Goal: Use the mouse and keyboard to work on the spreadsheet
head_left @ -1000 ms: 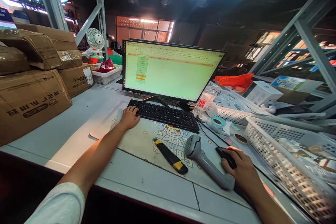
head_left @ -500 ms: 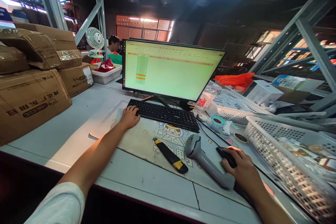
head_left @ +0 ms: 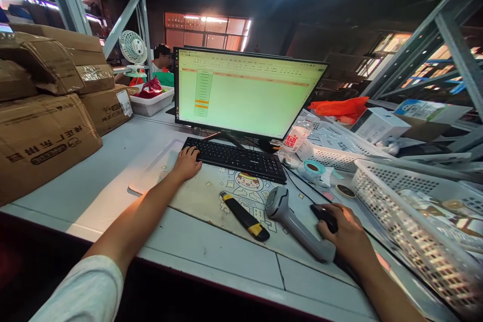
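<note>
My left hand point(head_left: 187, 162) rests on the left end of a black keyboard point(head_left: 241, 159), fingers spread over the keys. On the right, my right hand point(head_left: 349, 234) is wrapped over a black computer mouse point(head_left: 325, 218). Between the hands, a black and yellow utility knife point(head_left: 244, 215) and a grey barcode scanner point(head_left: 300, 226) lie on a cartoon-printed desk mat point(head_left: 204, 206). Behind the keyboard stands a monitor point(head_left: 241, 95) showing a spreadsheet with one filled column and a couple of orange-marked rows.
Cardboard boxes point(head_left: 45, 136) are stacked at the left. A white basket point(head_left: 151, 105) and a small fan point(head_left: 133, 48) are behind them. At the right stand perforated baskets point(head_left: 400, 216), a plastic bottle point(head_left: 296, 138) and tape rolls point(head_left: 311, 168). A person point(head_left: 161, 58) is beyond the monitor.
The view has tilted slightly down, so most things sit a little higher in it. Both hands stay in place on the keyboard and the mouse.
</note>
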